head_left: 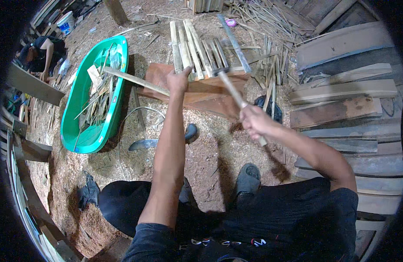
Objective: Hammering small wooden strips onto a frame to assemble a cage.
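My right hand [254,121] is wrapped round the pale wooden handle of a hammer [233,92], whose dark head is over the near ends of several wooden slats [194,46]. Those slats lie side by side, their near ends on a reddish-brown board [219,101]. My left hand [178,81] is closed at the near end of the left slats, thumb stretched forward. Whatever its fingers pinch is too small or hidden to make out. A loose wooden strip [138,81] runs from the green tub to beside my left wrist. Under my left forearm lies a curved blade [142,144] with a dark handle.
On the left a green tub [67,126] holds wood scraps. Curved boards [341,91] are laid in a row on the right. A blue-grey strip [233,43] and a purple round object [230,22] lie beyond the slats. Another person [44,54] crouches at far left.
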`<control>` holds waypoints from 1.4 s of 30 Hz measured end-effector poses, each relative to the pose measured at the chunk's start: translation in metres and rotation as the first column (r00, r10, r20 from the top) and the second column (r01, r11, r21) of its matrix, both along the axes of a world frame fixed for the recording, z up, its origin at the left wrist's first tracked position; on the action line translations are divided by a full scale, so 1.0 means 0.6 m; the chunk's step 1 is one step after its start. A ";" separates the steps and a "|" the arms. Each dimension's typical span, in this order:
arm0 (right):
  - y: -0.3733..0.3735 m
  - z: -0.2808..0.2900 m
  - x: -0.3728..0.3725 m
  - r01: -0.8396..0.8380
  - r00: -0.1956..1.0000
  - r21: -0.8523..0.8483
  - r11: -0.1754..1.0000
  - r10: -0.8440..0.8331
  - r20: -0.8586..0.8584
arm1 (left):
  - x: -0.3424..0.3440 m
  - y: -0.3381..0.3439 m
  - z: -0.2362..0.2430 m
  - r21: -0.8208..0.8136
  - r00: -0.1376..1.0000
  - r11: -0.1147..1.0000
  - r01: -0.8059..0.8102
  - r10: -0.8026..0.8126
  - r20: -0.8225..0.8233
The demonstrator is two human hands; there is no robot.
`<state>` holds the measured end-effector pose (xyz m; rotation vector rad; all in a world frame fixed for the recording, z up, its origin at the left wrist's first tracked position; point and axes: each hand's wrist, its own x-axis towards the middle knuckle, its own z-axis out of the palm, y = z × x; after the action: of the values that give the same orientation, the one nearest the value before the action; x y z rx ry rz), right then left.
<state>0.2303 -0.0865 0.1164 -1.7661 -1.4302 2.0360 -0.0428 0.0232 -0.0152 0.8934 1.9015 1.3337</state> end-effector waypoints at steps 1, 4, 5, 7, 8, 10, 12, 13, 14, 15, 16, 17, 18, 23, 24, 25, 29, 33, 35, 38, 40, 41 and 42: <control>-0.007 -0.004 -0.004 -0.108 0.993 0.041 0.993 0.109 -0.040 | -0.007 0.001 -0.007 0.023 1.000 1.000 0.014 -0.014 0.010; 0.007 0.017 -0.006 0.020 0.999 0.199 0.980 -0.010 -0.051 | 0.014 -0.009 0.007 0.067 0.998 0.996 0.054 -0.055 0.014; 0.018 -0.005 0.017 0.213 0.964 0.199 0.957 -0.174 -0.199 | 0.031 -0.016 0.025 0.042 0.997 0.997 0.059 -0.061 0.041; 0.022 -0.011 0.017 0.379 0.920 0.230 0.896 -0.337 -0.201 | 0.028 -0.021 0.035 0.021 0.997 0.998 0.053 -0.054 0.060; 0.018 -0.015 0.013 0.453 0.889 0.244 0.858 -0.415 -0.192 | 0.024 -0.019 0.034 0.045 0.997 0.997 0.060 -0.062 0.047; 0.008 -0.019 0.013 -0.023 0.996 0.157 0.987 0.008 0.093 | 0.020 -0.015 0.029 0.067 0.998 0.996 0.059 -0.061 0.033; 0.007 -0.018 0.016 0.027 1.000 0.087 0.996 -0.028 0.009 | 0.016 -0.011 0.021 0.058 0.999 0.998 0.007 -0.010 0.053; 0.014 -0.015 0.024 0.083 0.996 0.181 0.980 -0.078 -0.034 | 0.011 -0.011 0.017 0.055 0.999 0.999 0.004 -0.007 0.049; 0.021 -0.011 0.026 0.142 0.989 0.270 0.952 -0.124 -0.082 | 0.004 -0.012 0.013 0.086 0.999 0.996 0.004 -0.008 0.043; 0.024 -0.003 0.024 0.347 0.934 0.263 0.900 -0.304 -0.190 | 0.008 -0.010 0.010 0.120 0.999 0.993 0.014 -0.019 0.045; 0.017 -0.006 0.019 0.351 0.932 0.263 0.899 -0.309 -0.187 | 0.009 -0.010 0.007 0.120 0.999 0.993 0.018 -0.024 0.048; 0.004 -0.013 0.011 0.182 0.983 0.174 0.968 -0.172 -0.071 | 0.008 -0.013 0.004 0.115 0.994 0.993 0.022 -0.034 0.104; -0.005 -0.016 0.006 0.013 0.999 0.067 0.998 -0.015 0.029 | 0.009 -0.014 0.007 0.115 0.986 0.993 0.025 -0.043 0.159; 0.021 -0.034 0.043 0.417 0.897 0.222 0.881 -0.360 -0.256 | 0.021 -0.011 0.018 0.143 0.998 0.990 0.019 -0.027 0.055; 0.008 -0.031 0.031 0.418 0.896 0.215 0.883 -0.363 -0.256 | 0.020 -0.011 0.016 0.139 0.999 0.990 0.021 -0.028 0.043; -0.005 -0.029 0.019 0.225 0.971 0.144 0.964 -0.208 -0.121 | 0.016 -0.009 0.013 0.132 0.998 0.991 0.007 -0.016 0.068; 0.005 -0.018 0.028 0.158 0.984 0.138 0.978 -0.144 -0.108 | 0.013 -0.013 0.016 0.104 0.999 0.994 0.031 -0.035 0.035; -0.020 -0.046 0.006 0.147 0.988 0.160 0.976 -0.137 -0.075 | 0.012 -0.012 0.004 0.098 0.995 0.994 0.044 -0.053 0.087; -0.032 -0.013 -0.011 -0.007 0.998 0.080 0.997 0.013 -0.069 | -0.002 0.001 -0.015 0.088 0.998 0.995 0.041 -0.045 0.039; -0.004 -0.025 0.023 0.390 0.908 0.223 0.894 -0.333 -0.253 | 0.014 0.000 -0.010 0.130 0.998 0.991 0.037 -0.042 0.036; -0.008 -0.024 0.016 0.552 0.811 0.204 0.809 -0.463 -0.358 | 0.010 -0.005 -0.006 0.127 0.997 0.992 0.022 -0.031 0.070; -0.020 -0.026 0.007 0.321 0.937 0.144 0.936 -0.293 -0.188 | 0.002 -0.010 -0.004 0.065 0.999 0.998 0.023 -0.026 0.041; -0.029 -0.018 0.000 0.082 0.996 0.050 0.995 -0.080 -0.030 | -0.003 -0.009 -0.001 0.012 1.000 1.000 0.026 -0.026 0.015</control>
<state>0.2301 -0.1036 0.1054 -1.7389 -1.3666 1.9590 -0.0444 0.0181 -0.0160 0.9085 1.8663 1.3341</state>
